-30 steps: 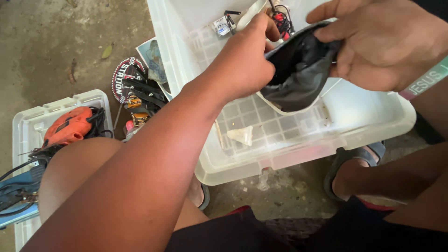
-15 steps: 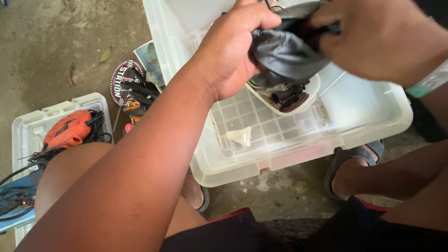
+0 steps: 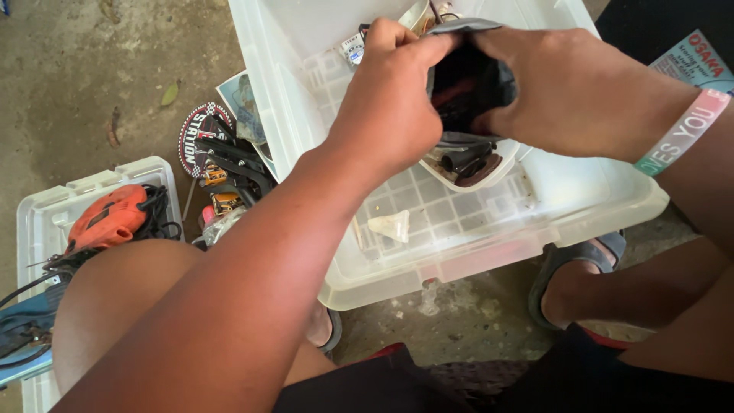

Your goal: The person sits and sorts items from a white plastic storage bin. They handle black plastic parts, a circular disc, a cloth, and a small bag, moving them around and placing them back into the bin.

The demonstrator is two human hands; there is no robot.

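Above a large clear plastic storage bin (image 3: 581,206) on the concrete floor (image 3: 84,69), left hand (image 3: 386,107) and right hand (image 3: 569,92) pinch a small black pouch (image 3: 466,80) open, fingers clamped on its rim, apparently mid-inspection; reaching inside seemingly needs one hand freed.

A single head-worn view looks steeply down, close on the fingers (image 3: 397,46) at top centre; knees and concrete floor (image 3: 76,69) lie below and left of them.
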